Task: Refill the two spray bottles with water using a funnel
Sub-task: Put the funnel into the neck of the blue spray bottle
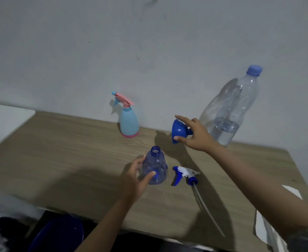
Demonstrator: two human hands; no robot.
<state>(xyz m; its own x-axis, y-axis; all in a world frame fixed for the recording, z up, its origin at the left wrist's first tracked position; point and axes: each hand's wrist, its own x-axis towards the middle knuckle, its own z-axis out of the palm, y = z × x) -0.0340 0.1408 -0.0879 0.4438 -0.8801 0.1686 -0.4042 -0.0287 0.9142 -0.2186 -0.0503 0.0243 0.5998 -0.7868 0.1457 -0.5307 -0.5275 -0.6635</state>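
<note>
A clear blue spray bottle (156,165) stands upright on the wooden table (67,151) with its neck open; my left hand (136,177) grips its side. Its blue-and-white trigger head (184,174) lies on the table to the right, with the long dip tube pointing toward the near edge. My right hand (196,135) holds a blue funnel (179,130) in the air, behind and to the right of the open bottle, tilted sideways. A light-blue and pink spray bottle (129,122) stands capped by the wall. A large clear water bottle (229,113) with a blue cap stands at the back right, partly filled.
A white wall runs behind the table. A white surface (6,119) adjoins the table's left end. White paper (293,191) lies at the right edge. Below the near edge sit a dark blue round object (58,235) and dark cloth.
</note>
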